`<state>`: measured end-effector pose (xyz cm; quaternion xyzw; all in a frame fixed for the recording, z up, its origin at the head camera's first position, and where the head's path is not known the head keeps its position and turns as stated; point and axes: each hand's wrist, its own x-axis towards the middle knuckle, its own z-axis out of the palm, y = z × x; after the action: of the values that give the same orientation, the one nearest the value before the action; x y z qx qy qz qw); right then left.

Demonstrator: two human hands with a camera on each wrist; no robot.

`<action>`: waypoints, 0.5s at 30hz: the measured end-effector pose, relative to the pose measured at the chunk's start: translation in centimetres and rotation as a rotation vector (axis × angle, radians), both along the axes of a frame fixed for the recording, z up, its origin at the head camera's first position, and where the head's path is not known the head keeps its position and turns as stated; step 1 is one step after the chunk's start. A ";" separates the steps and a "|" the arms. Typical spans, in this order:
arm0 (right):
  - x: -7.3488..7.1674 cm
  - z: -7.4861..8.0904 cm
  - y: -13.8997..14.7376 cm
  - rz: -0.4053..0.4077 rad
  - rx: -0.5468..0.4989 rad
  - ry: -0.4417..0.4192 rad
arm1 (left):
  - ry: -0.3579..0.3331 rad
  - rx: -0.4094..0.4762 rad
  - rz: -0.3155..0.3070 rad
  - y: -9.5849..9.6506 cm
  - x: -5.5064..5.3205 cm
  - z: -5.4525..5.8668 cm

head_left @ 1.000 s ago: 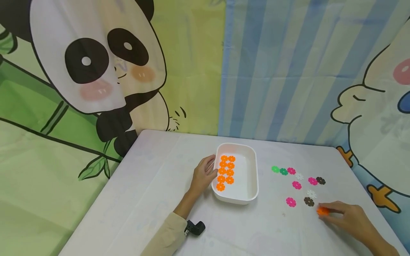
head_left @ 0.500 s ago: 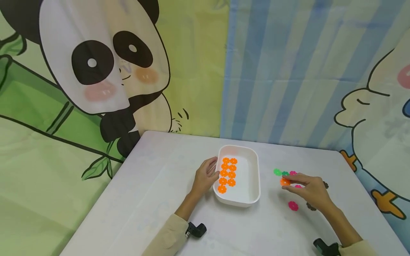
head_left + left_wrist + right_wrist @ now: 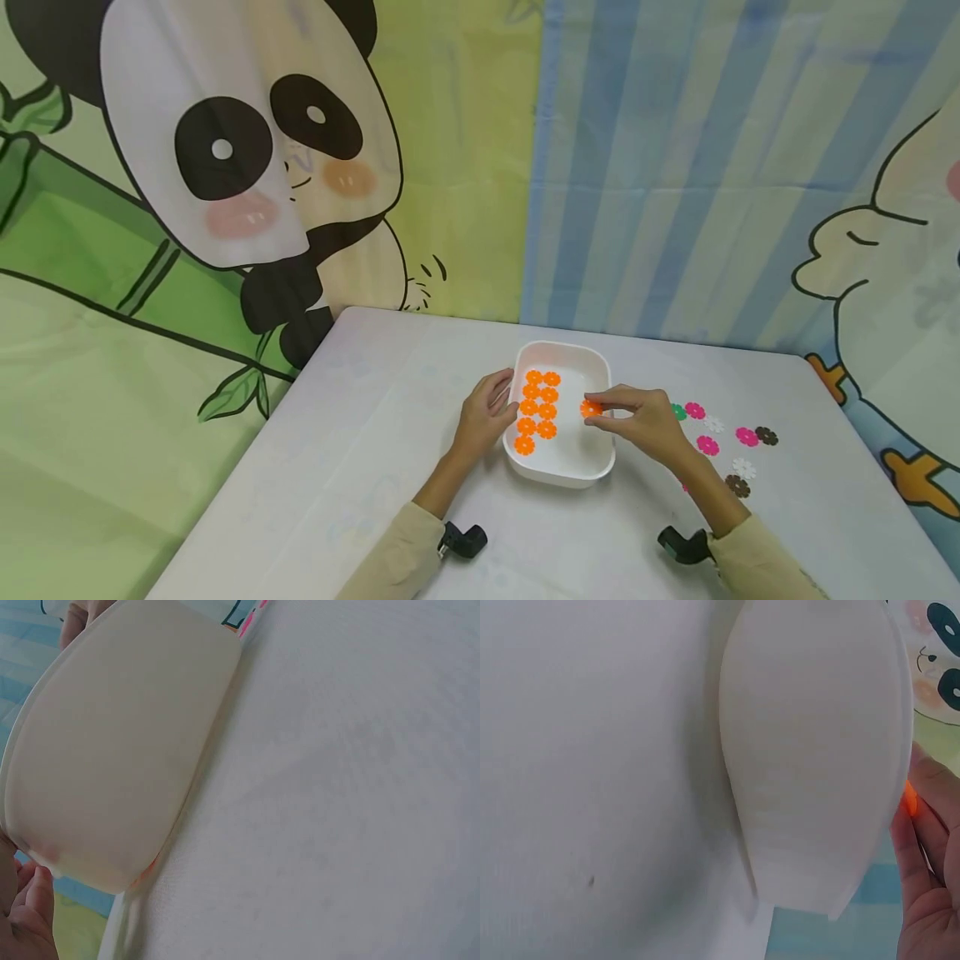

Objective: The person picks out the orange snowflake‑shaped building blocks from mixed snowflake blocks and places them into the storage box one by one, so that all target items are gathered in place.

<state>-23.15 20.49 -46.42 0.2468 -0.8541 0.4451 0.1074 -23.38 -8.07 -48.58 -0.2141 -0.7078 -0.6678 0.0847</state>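
A white plastic tray (image 3: 558,480) stands on the table with two columns of orange flower-shaped pieces (image 3: 528,407) along its left side. My left hand (image 3: 480,414) grips the tray's left rim, its thumb lapping over the edge. Over the right half of the tray, my right hand (image 3: 647,418) pinches one more orange flower-shaped piece (image 3: 591,408) between thumb and fingers. That held piece (image 3: 910,799) shows partly beyond the tray wall (image 3: 817,750) in the right wrist view. In the left wrist view the tray's outer side (image 3: 120,750) fills much of the picture, left fingers (image 3: 39,896) at its corner.
Right of the tray, loose flower-shaped pieces lie on the white tabletop (image 3: 600,550): pink (image 3: 707,446), brown (image 3: 738,486), white (image 3: 743,468) and green (image 3: 678,412). My right forearm covers some of them. A printed cloth (image 3: 450,167) hangs behind the table.
My right hand has carried the orange piece leftward from the table's right side, past the loose pieces, to over the tray. The left hand has stayed at the tray's rim.
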 end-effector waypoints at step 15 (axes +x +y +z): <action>-0.7 -1.2 -5.3 0.194 0.018 0.073 | 0.034 0.015 0.014 0.2 -1.4 -2.2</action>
<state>-23.82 15.23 -47.67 0.3455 -0.8256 0.4365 0.0924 -24.78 -7.88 -50.81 -0.2198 -0.7028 -0.6687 0.1026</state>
